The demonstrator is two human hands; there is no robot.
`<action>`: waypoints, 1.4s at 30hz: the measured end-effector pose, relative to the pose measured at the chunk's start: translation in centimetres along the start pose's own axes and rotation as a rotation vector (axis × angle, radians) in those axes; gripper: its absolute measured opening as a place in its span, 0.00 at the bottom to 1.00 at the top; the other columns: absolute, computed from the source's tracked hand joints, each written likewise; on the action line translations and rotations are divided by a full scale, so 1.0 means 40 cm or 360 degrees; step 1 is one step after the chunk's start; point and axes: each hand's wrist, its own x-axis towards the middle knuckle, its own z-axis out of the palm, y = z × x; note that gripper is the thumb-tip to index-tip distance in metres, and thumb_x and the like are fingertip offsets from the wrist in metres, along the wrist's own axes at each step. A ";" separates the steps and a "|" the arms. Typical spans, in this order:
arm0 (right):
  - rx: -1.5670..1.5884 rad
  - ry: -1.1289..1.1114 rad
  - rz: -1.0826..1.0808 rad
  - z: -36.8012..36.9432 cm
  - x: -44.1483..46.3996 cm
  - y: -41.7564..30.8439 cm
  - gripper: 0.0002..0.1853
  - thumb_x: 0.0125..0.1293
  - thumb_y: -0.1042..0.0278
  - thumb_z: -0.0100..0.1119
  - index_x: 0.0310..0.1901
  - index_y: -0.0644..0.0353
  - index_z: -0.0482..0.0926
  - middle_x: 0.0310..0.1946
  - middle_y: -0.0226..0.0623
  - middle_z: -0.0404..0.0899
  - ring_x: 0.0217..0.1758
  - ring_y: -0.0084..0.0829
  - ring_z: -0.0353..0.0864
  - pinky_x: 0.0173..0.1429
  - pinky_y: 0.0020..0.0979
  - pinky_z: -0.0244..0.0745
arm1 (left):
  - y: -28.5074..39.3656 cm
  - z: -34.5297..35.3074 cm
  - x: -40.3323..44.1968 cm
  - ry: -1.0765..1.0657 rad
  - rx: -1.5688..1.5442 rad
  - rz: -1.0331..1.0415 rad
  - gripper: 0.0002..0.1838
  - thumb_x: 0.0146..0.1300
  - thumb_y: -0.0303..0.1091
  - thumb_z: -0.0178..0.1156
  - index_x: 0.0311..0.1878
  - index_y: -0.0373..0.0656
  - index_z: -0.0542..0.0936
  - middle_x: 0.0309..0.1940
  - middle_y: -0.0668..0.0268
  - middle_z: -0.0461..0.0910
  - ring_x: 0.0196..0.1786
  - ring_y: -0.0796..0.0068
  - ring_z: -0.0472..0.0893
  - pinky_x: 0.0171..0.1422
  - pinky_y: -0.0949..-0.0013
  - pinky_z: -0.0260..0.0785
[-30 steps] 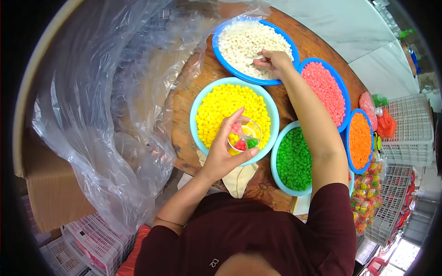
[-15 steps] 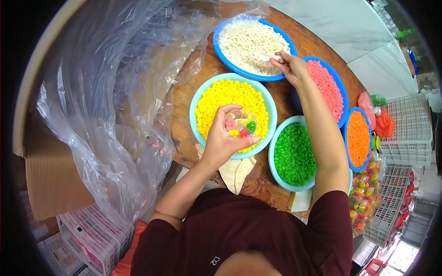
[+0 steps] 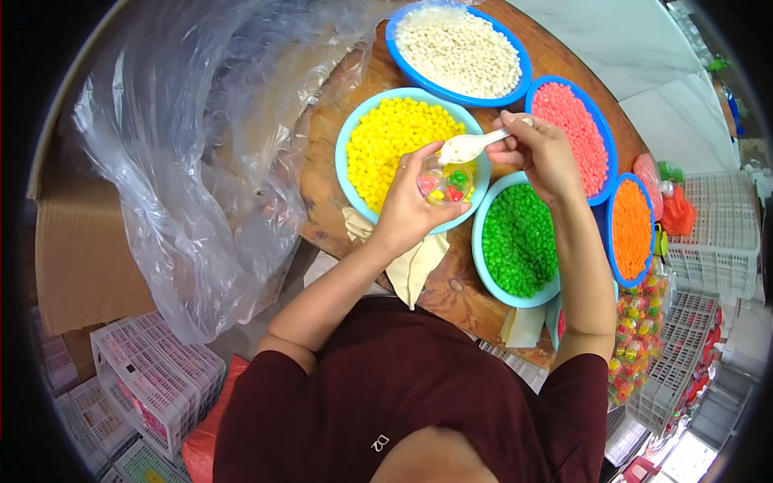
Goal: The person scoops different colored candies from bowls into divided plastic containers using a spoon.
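Note:
My left hand (image 3: pixel 415 197) holds a small clear round cup (image 3: pixel 445 182) over the near edge of the bowl of yellow candies (image 3: pixel 386 137). Pink, yellow, red and green pieces show in the cup's compartments. Between thumb and fingers, my right hand (image 3: pixel 538 153) grips a white spoon (image 3: pixel 475 145). White pieces lie in the spoon's bowl, which is tilted over the far rim of the cup. Behind it stands the blue bowl of white candies (image 3: pixel 459 52). The bowl of green candies (image 3: pixel 519 241) is below my right hand.
Blue bowls of pink candies (image 3: pixel 572 137) and orange candies (image 3: pixel 631 229) stand at the right. Clear plastic sheeting (image 3: pixel 201 161) hangs at the left. A beige cloth (image 3: pixel 416 266) lies at the table's near edge. White crates (image 3: pixel 713 225) and packed colourful candies (image 3: pixel 636 346) are farther right.
My right hand has brought the spoon from the white candies to the cup, with white pieces in it. The cup has moved slightly right and up in view, and the whole view has shifted.

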 end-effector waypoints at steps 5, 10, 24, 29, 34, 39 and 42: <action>-0.0513 0.0141 -0.0302 0.051 -0.061 0.006 0.12 0.72 0.63 0.55 0.39 0.65 0.81 0.31 0.38 0.84 0.28 0.25 0.86 0.34 0.22 0.79 | -0.008 0.028 -0.007 -0.0013 0.0117 0.0022 0.46 0.46 0.33 0.78 0.68 0.39 0.64 0.59 0.52 0.70 0.63 0.59 0.71 0.68 0.61 0.64; -0.1426 0.0246 -0.1267 0.089 -0.125 0.018 0.06 0.64 0.74 0.61 0.40 0.66 0.80 0.29 0.43 0.79 0.28 0.37 0.83 0.31 0.33 0.76 | 0.023 0.044 -0.014 -0.0091 0.0287 -0.0164 0.46 0.48 0.29 0.77 0.69 0.36 0.62 0.61 0.57 0.70 0.64 0.69 0.71 0.69 0.66 0.64; -0.1517 0.1535 -0.0892 -0.481 -0.251 0.072 0.09 0.70 0.66 0.57 0.40 0.64 0.82 0.28 0.43 0.81 0.29 0.35 0.83 0.35 0.34 0.75 | 0.057 0.135 -0.056 -0.0497 -0.0360 -0.0118 0.41 0.44 0.25 0.78 0.63 0.41 0.66 0.53 0.62 0.73 0.58 0.72 0.73 0.64 0.68 0.68; -0.1165 0.1793 -0.0132 -0.884 -0.302 0.330 0.13 0.72 0.65 0.55 0.39 0.69 0.81 0.28 0.42 0.84 0.30 0.33 0.85 0.34 0.31 0.81 | 0.040 0.188 -0.066 -0.0635 -0.0331 -0.0085 0.41 0.43 0.23 0.78 0.61 0.41 0.66 0.54 0.61 0.73 0.59 0.71 0.73 0.65 0.67 0.68; 0.0228 0.1622 -0.0130 -0.918 -0.287 0.416 0.13 0.71 0.71 0.53 0.38 0.76 0.78 0.31 0.50 0.82 0.33 0.41 0.86 0.34 0.35 0.86 | 0.052 0.242 -0.070 -0.0770 -0.0339 -0.0171 0.41 0.44 0.22 0.77 0.61 0.41 0.65 0.55 0.59 0.73 0.60 0.69 0.74 0.65 0.64 0.69; 0.0521 0.1840 -0.0114 -0.913 -0.314 0.409 0.11 0.71 0.75 0.51 0.41 0.78 0.75 0.33 0.51 0.79 0.33 0.45 0.86 0.37 0.36 0.89 | 0.053 0.278 -0.074 -0.0803 -0.0277 -0.0177 0.41 0.43 0.21 0.77 0.61 0.41 0.64 0.56 0.58 0.73 0.59 0.68 0.74 0.64 0.65 0.70; 0.0680 0.1900 -0.0200 -0.914 -0.349 0.396 0.10 0.72 0.74 0.51 0.39 0.77 0.73 0.32 0.47 0.76 0.33 0.44 0.84 0.39 0.36 0.90 | 0.050 0.289 -0.078 -0.0817 -0.0203 -0.0184 0.42 0.44 0.21 0.76 0.63 0.41 0.64 0.56 0.58 0.73 0.59 0.69 0.74 0.64 0.65 0.70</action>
